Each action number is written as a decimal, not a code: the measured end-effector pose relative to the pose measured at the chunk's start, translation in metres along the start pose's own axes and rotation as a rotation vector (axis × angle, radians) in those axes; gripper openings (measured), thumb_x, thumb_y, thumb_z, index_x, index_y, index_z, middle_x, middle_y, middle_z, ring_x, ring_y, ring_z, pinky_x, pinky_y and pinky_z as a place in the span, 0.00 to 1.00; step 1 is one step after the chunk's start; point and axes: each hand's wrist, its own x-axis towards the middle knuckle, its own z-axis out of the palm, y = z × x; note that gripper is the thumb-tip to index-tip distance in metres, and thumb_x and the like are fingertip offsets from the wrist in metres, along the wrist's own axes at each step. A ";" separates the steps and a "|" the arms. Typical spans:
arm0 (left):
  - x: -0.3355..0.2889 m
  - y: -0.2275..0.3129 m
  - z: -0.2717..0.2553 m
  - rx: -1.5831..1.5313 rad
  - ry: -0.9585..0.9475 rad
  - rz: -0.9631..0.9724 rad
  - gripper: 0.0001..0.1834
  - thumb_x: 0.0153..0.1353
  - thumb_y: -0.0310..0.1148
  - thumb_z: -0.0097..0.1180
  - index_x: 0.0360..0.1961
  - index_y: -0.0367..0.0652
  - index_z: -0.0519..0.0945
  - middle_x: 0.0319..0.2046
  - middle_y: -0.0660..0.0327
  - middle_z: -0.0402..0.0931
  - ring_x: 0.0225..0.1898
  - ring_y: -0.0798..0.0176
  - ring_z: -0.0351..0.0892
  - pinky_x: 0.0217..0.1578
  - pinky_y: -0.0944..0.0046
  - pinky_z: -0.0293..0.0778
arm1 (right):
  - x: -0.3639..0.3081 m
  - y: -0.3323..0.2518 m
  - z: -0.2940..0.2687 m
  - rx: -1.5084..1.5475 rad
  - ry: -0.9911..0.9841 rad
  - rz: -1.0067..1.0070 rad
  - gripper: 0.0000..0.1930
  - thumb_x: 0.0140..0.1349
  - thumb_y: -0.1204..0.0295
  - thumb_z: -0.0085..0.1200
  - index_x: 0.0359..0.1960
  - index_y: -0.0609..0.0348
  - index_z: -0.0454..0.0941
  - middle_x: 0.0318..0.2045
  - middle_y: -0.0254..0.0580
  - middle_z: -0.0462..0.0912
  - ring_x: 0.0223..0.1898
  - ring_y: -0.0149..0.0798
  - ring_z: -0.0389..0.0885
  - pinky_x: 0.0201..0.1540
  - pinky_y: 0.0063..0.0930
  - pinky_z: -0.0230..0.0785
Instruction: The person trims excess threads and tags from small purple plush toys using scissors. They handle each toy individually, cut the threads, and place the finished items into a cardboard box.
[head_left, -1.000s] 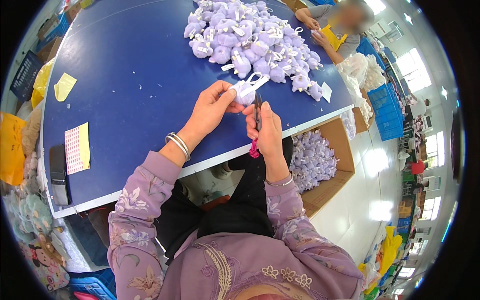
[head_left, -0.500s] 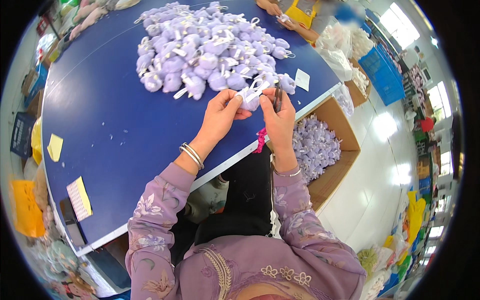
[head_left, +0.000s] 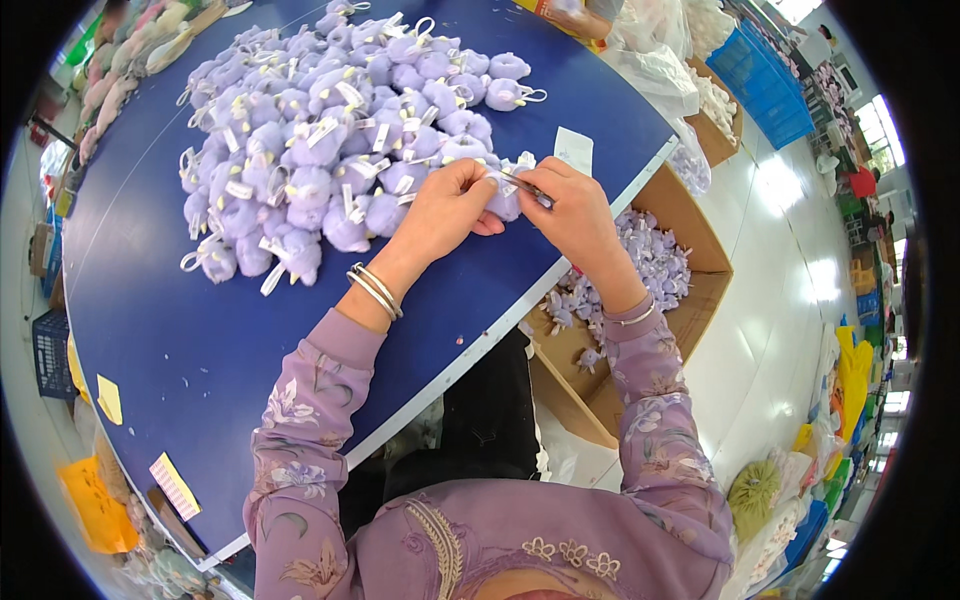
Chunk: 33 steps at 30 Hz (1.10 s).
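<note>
A small lilac plush toy [head_left: 506, 204] is pinched between the thumb and fingers of my left hand [head_left: 446, 208], just above the blue table. My right hand [head_left: 572, 208] is closed round small dark thread snips [head_left: 531, 190]. Their tips point left and meet the top of the toy beside my left fingertips. What lies exactly between the tips is too small to make out. A large pile of similar lilac plush toys [head_left: 320, 140] with white loops and tags spreads just beyond my left hand.
Below my right forearm an open cardboard box [head_left: 690, 215] holds many lilac toys [head_left: 650, 245]. A white paper [head_left: 574, 150] lies near the right edge of the blue table [head_left: 180, 330]. Yellow slips [head_left: 109, 400] lie at the left. A blue crate [head_left: 762, 85] stands far right.
My view has shifted, and the pile now appears farther left and nearer. The snips have swung from upright to pointing left, with their tips now at the toy. The left hand keeps its pinch.
</note>
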 end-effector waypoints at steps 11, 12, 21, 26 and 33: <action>0.042 -0.001 0.013 -0.209 0.013 -0.050 0.08 0.69 0.33 0.48 0.37 0.40 0.73 0.32 0.58 0.79 0.29 0.65 0.84 0.32 0.70 0.81 | 0.004 0.034 0.032 0.151 0.425 0.164 0.05 0.51 0.80 0.60 0.29 0.64 0.77 0.22 0.40 0.77 0.21 0.33 0.76 0.25 0.27 0.68; 0.042 -0.001 0.014 -0.210 0.016 -0.052 0.08 0.69 0.33 0.48 0.36 0.40 0.73 0.32 0.58 0.79 0.28 0.65 0.84 0.32 0.70 0.81 | 0.004 0.035 0.033 0.158 0.445 0.188 0.05 0.52 0.80 0.60 0.29 0.64 0.77 0.22 0.39 0.78 0.21 0.33 0.76 0.25 0.27 0.68; 0.111 0.069 -0.007 0.096 0.093 0.136 0.11 0.66 0.37 0.51 0.35 0.37 0.74 0.29 0.58 0.78 0.28 0.65 0.84 0.30 0.69 0.80 | -0.036 0.026 0.023 0.445 0.329 0.360 0.08 0.57 0.76 0.61 0.38 0.64 0.78 0.20 0.33 0.74 0.19 0.24 0.68 0.24 0.20 0.61; 0.243 0.069 -0.044 0.155 0.200 0.132 0.11 0.63 0.33 0.51 0.38 0.34 0.75 0.31 0.53 0.80 0.30 0.60 0.85 0.30 0.66 0.82 | -0.030 0.027 0.022 0.426 0.184 0.386 0.05 0.60 0.75 0.58 0.34 0.65 0.78 0.17 0.38 0.74 0.19 0.27 0.69 0.24 0.24 0.61; 0.275 0.061 -0.055 0.639 0.353 0.156 0.20 0.60 0.43 0.54 0.34 0.31 0.81 0.24 0.51 0.83 0.21 0.58 0.84 0.29 0.63 0.81 | -0.032 0.030 0.026 0.392 0.238 0.384 0.05 0.60 0.75 0.57 0.31 0.65 0.77 0.17 0.36 0.74 0.18 0.24 0.67 0.22 0.23 0.60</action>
